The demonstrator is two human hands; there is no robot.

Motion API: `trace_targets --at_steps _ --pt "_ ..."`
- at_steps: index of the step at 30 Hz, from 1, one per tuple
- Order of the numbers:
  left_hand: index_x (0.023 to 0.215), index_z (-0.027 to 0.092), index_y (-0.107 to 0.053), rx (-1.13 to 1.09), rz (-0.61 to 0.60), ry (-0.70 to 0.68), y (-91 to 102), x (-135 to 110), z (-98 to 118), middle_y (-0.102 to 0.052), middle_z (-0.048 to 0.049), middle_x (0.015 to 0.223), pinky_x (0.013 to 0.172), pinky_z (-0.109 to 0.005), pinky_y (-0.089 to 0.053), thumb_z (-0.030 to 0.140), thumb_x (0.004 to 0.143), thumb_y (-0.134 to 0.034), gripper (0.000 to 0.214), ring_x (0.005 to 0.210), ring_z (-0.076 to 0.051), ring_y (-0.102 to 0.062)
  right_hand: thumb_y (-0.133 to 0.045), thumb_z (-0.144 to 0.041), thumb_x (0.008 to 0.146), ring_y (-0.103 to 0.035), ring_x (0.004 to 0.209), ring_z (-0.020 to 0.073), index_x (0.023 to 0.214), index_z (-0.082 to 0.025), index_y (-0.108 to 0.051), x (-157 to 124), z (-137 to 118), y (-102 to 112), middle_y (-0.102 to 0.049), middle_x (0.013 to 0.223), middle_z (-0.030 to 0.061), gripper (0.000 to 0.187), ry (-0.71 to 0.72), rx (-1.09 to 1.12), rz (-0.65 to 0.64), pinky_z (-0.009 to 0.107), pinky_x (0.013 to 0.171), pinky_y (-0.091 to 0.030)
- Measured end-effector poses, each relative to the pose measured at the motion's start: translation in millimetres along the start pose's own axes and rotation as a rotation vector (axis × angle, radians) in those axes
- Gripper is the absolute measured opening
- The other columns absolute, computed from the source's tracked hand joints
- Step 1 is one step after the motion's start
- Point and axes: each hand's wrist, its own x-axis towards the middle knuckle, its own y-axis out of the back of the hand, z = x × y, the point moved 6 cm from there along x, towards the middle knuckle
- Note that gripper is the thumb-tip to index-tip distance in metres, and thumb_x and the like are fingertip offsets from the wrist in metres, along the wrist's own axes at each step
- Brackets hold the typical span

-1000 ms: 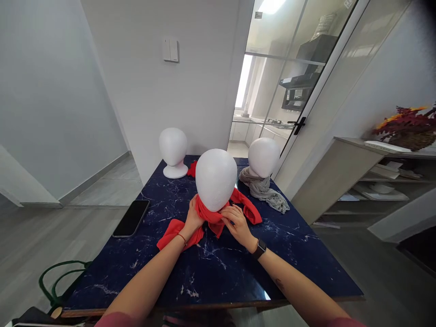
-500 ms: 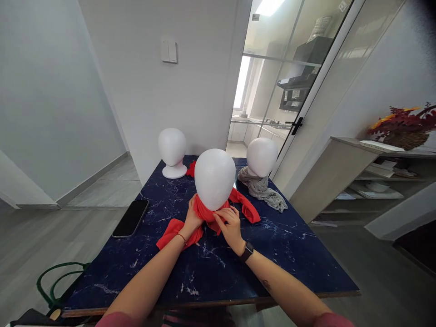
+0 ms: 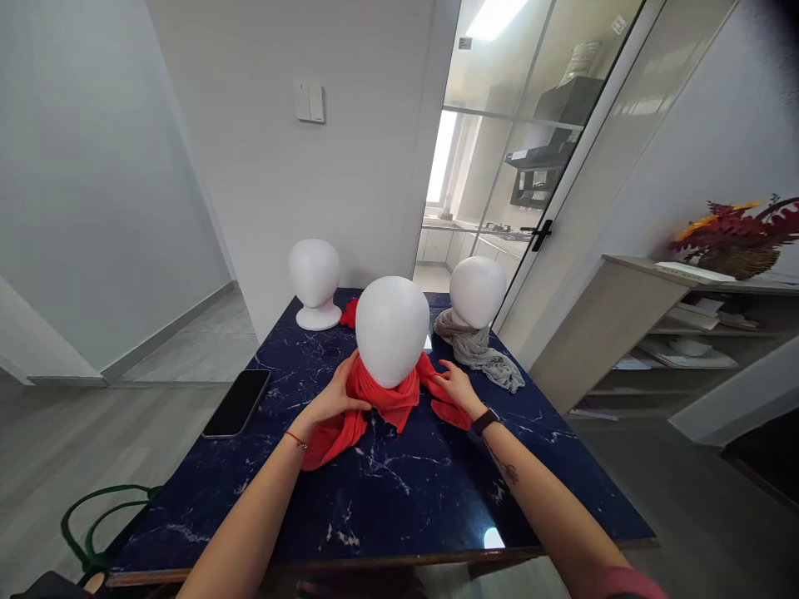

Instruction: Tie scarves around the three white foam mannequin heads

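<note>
A white mannequin head (image 3: pixel 392 329) stands mid-table with a red scarf (image 3: pixel 382 398) looped round its neck. The loop hangs in a small point at the front, and one loose end spreads on the table at each side. At the left of the loop, my left hand (image 3: pixel 330 398) curls round the cloth, thumb in front and the other fingers partly hidden behind. My right hand (image 3: pixel 459 389) grips the right-hand end of the scarf, its fingers bent over the fabric.
Behind left stands a bare white mannequin head (image 3: pixel 314 279), near a bunched red cloth (image 3: pixel 350 313). Another head (image 3: pixel 478 291) at back right wears a grey scarf (image 3: pixel 478 348). A phone (image 3: pixel 237 403) lies on the left of the dark blue marbled table (image 3: pixel 399 507).
My right hand has left the front of the loop and moved right to the scarf's loose end. My left hand has shifted slightly left. The front point of the scarf now shows.
</note>
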Motion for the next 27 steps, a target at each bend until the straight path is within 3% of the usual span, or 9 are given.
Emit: trace_targets --at_steps 3,7,11,16,18,20,22,24,27 --pt "0.147 0.026 -0.019 0.006 -0.034 0.06 -3.9 -3 8 -0.019 -0.0128 0.153 0.114 -0.048 -0.018 0.05 0.057 -0.079 0.11 0.141 -0.033 -0.018 -0.064 -0.029 0.073 -0.066 0.076 0.0218 0.079 -0.015 -0.066 -9 -7 -8 -0.071 0.081 0.0086 0.016 -0.076 0.201 -0.066 0.033 0.074 -0.051" --pt "0.144 0.021 -0.025 -0.004 0.128 0.103 -18.9 0 12 -0.026 -0.0153 0.149 0.114 -0.048 -0.019 0.051 0.061 -0.076 0.102 0.139 -0.033 -0.023 -0.062 -0.027 0.075 -0.066 0.068 0.0162 0.079 -0.018 -0.062 -29 -21 -26 -0.071 0.078 0.0041 0.01 -0.148 0.505 -0.146 0.03 0.07 -0.054" --pt "0.14 0.019 -0.031 -0.065 0.288 0.087 -27.1 2 11 -0.034 -0.0169 0.144 0.113 -0.046 -0.02 0.047 0.067 -0.072 0.089 0.136 -0.031 -0.029 -0.07 -0.019 0.069 -0.067 0.066 0.0154 0.08 -0.017 -0.058 -66 -20 -57 -0.069 0.075 0.003 0.017 -0.323 0.837 -0.235 0.029 0.067 -0.055" --pt "0.139 0.013 -0.028 0.003 0.304 0.262 -16.4 -17 2 -0.034 -0.0221 0.143 0.108 -0.049 -0.026 0.032 0.047 -0.083 0.11 0.134 -0.038 -0.03 -0.077 -0.024 0.066 -0.065 0.063 0.0156 0.081 -0.019 -0.053 -110 -17 -77 -0.066 0.07 0.0 0.028 -0.366 0.895 -0.169 0.03 0.06 -0.055" --pt "0.131 0.012 -0.039 0.105 0.241 0.327 -13.1 -34 -1 -0.043 -0.022 0.136 0.104 -0.047 -0.031 0.024 0.046 -0.08 0.094 0.129 -0.039 -0.037 -0.08 -0.028 0.064 -0.064 0.062 0.0156 0.081 -0.02 -0.053 -122 -20 -77 -0.065 0.071 -0.0012 0.033 -0.32 0.893 -0.156 0.031 0.057 -0.054" --pt "0.106 0.013 -0.056 0.213 0.175 0.402 -10.8 -52 -5 -0.058 -0.0187 0.117 0.097 -0.045 -0.038 0.021 0.053 -0.073 0.055 0.116 -0.037 -0.05 -0.08 -0.031 0.063 -0.063 0.062 0.0145 0.08 -0.02 -0.054 -130 -22 -76 -0.063 0.071 -0.0015 0.033 -0.315 0.904 -0.153 0.029 0.056 -0.053" --pt "0.074 0.017 -0.058 0.284 0.127 0.481 -7.8 -65 -6 -0.065 -0.0144 0.092 0.09 -0.045 -0.041 0.021 0.062 -0.066 0.015 0.1 -0.035 -0.06 -0.08 -0.03 0.065 -0.061 0.062 0.0124 0.078 -0.019 -0.055 -134 -25 -75 -0.063 0.071 -0.0013 0.029 -0.322 0.939 -0.14 0.026 0.056 -0.052" --pt "0.058 0.019 -0.051 0.207 0.148 0.542 -2.6 -70 -3 -0.064 -0.0114 0.076 0.086 -0.043 -0.043 0.022 0.068 -0.062 0.015 0.093 -0.033 -0.062 -0.078 -0.028 0.068 -0.06 0.062 0.0106 0.077 -0.018 -0.057 -134 -30 -76 -0.062 0.07 -0.0013 0.025 -0.315 0.983 -0.136 0.023 0.058 -0.051" --pt "0.066 0.018 -0.056 -0.18 0.234 0.59 1.3 -65 11 -0.066 -0.0098 0.076 0.08 -0.038 -0.048 0.029 0.076 -0.06 0.015 0.087 -0.029 -0.065 -0.076 -0.025 0.07 -0.059 0.06 0.0099 0.08 -0.018 -0.06 -133 -35 -80 -0.063 0.069 -0.0011 0.021 -0.316 1.017 -0.142 0.022 0.06 -0.051"
